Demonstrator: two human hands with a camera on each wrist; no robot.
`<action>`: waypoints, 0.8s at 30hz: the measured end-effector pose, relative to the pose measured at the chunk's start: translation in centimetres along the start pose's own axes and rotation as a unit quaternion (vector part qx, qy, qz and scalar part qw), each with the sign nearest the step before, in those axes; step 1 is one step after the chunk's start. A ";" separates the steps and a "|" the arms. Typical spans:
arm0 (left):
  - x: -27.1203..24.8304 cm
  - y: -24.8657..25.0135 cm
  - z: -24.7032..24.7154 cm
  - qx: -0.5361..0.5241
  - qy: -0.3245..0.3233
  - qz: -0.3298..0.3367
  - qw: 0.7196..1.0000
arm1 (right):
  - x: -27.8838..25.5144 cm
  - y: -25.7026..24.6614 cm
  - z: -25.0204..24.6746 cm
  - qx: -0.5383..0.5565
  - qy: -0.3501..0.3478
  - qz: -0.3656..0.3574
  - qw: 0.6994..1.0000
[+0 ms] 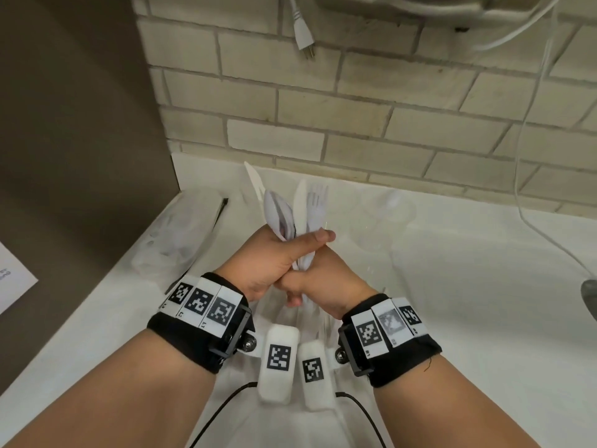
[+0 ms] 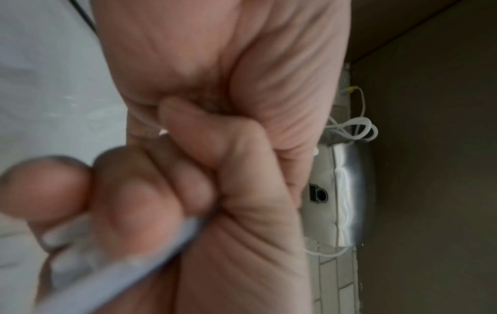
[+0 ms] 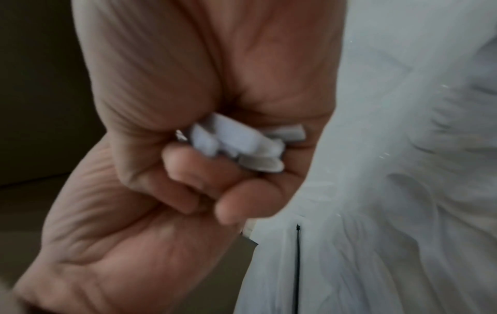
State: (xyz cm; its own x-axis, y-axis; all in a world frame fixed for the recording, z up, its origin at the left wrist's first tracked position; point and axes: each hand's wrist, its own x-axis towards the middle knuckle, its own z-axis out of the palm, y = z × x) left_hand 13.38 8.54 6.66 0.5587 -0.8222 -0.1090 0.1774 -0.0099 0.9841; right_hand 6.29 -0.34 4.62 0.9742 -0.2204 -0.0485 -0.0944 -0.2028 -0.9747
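A bundle of white plastic cutlery [image 1: 302, 210] stands upright over the white counter [image 1: 468, 286], with knives, spoons and a fork [image 1: 316, 200] fanning out at the top. My left hand [image 1: 274, 258] grips the bundle high up, thumb across the front. My right hand [image 1: 326, 284] grips its lower part, pressed against the left. In the right wrist view the handle ends [image 3: 242, 146] poke out between the curled fingers of my right hand [image 3: 215, 63]. The left wrist view shows my left hand [image 2: 215, 63] fisted, with a blurred grey handle [image 2: 129, 267] below.
A clear bag of cutlery [image 1: 174, 234] lies at the left by the brown cabinet side [image 1: 80, 124]. A clear plastic cup [image 1: 384, 218] stands right of the hands. A white plug [image 1: 303, 37] and cable [image 1: 529, 156] hang on the brick wall. Thin plastic film [image 3: 403, 212] lies under my hands.
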 end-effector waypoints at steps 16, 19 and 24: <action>0.8 -1.7 -2.5 -0.120 0.025 0.023 0.992 | 2.2 -4.9 -2.7 -0.082 0.187 -0.057 0.977; 1.0 -2.2 -2.8 -0.114 -0.010 0.032 0.993 | 2.9 -5.0 -2.1 -0.109 0.159 -0.048 0.980; 1.0 -3.1 -4.2 -0.173 -0.059 0.019 0.983 | 3.2 -4.4 -2.2 0.001 0.147 -0.024 0.989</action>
State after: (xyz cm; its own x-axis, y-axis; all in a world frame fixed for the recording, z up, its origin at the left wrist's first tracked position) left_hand 16.82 10.17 2.94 0.4763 -0.8786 -0.0353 0.4336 0.1998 0.8787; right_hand 9.38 -2.25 9.22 0.8757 -0.4788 0.0626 -0.0494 -0.2178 -0.9747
